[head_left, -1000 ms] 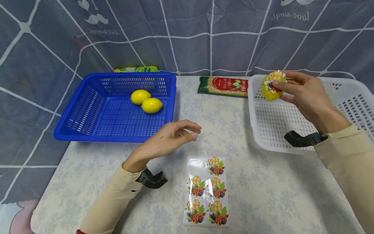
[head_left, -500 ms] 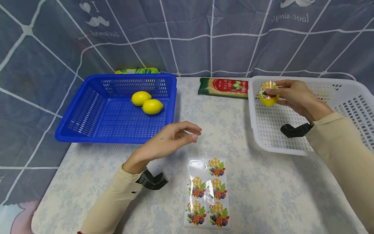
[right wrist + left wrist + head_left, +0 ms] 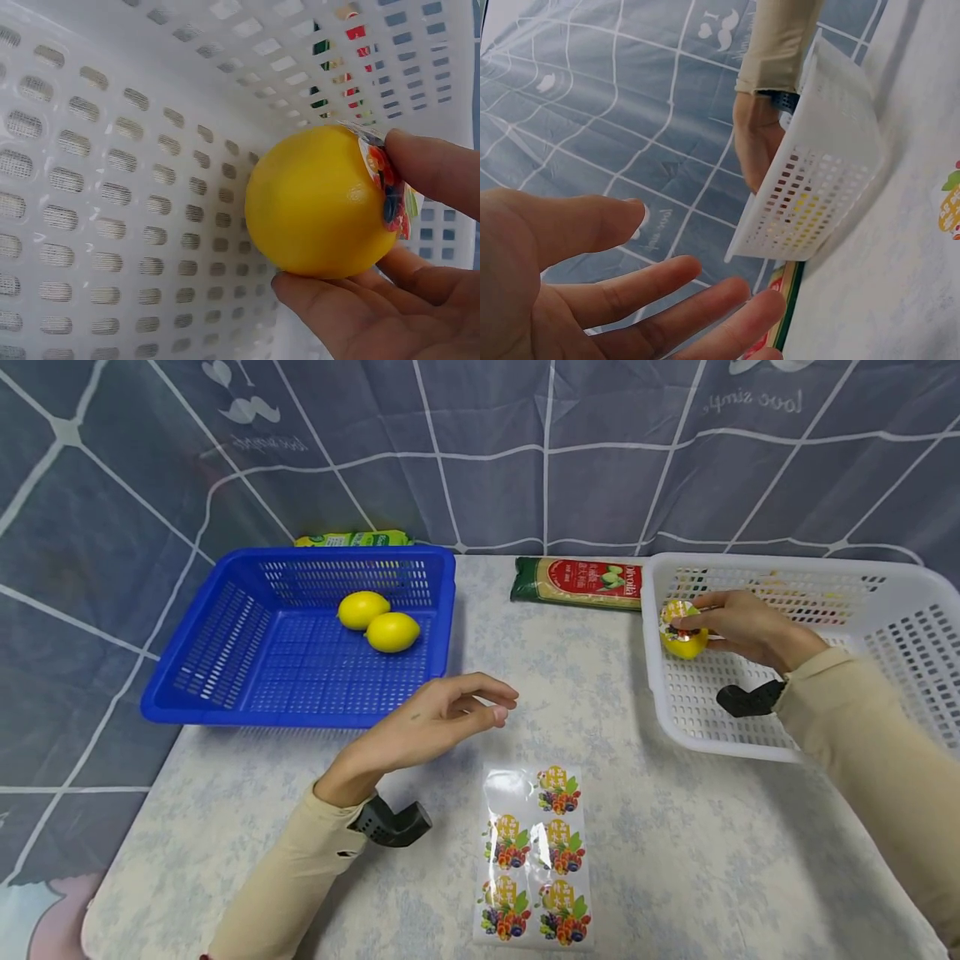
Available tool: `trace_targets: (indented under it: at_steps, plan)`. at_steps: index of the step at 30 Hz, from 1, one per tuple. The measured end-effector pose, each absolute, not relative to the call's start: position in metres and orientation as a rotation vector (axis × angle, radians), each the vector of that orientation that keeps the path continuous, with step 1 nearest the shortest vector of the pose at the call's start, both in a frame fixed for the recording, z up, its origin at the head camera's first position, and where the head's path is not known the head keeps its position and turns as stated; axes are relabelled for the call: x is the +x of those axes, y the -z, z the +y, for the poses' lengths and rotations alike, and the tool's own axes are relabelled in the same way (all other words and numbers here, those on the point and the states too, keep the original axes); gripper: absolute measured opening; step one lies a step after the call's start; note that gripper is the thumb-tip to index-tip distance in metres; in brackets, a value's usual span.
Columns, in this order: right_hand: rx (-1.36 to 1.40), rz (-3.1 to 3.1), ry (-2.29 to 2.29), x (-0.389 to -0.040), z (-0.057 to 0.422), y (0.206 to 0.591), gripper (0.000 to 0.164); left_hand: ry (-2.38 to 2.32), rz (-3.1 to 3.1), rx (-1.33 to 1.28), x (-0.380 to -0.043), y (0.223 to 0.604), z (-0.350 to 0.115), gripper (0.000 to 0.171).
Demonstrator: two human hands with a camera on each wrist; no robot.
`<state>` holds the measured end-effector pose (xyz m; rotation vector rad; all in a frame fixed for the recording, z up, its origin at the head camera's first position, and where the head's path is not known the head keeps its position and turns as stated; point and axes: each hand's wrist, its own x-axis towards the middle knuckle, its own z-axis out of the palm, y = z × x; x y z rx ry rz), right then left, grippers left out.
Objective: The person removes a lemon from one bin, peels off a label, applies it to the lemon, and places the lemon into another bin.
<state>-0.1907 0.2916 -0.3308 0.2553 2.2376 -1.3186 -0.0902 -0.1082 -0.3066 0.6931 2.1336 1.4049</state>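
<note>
My right hand (image 3: 738, 625) grips a yellow lemon (image 3: 319, 202) inside the white basket (image 3: 654, 677), near its left wall. A fruit-print sticker (image 3: 384, 184) is on the lemon, with my thumb pressed against it. My left hand (image 3: 431, 718) hovers over the table by the blue basket's near right corner, its fingers loosely bent around nothing. In the left wrist view the left hand (image 3: 630, 300) shows its palm and spread fingers. Below it on the table lies a sheet of fruit stickers (image 3: 534, 860), its top left spot bare. Two lemons (image 3: 393, 632) rest together in the blue basket (image 3: 300, 718).
Between the baskets at the back lies a red and green pasta packet (image 3: 577, 582), its right end against the white basket. A green and yellow packet (image 3: 352, 539) sits behind the blue basket. A grey curtain (image 3: 495, 493) hangs along the table's back and left.
My right hand has moved down and slightly left, carrying the stickered lemon lower into the white basket. The left hand has stayed in place.
</note>
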Motion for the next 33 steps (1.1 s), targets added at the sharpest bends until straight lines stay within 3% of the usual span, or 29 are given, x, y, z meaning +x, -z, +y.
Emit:
trace_targets:
  at_steps: [16, 33]
  plan:
    - [0.215, 2.193, 1.279, -0.195, 0.291, 0.333, 0.084, -1.433, 2.140, 0.674, -0.090, 0.296, -0.116, 0.029]
    - [0.183, 2.247, 1.174, -0.196, 0.296, 0.326, 0.093, -1.527, 2.388, 0.600, -0.129, 0.263, -0.179, 0.033]
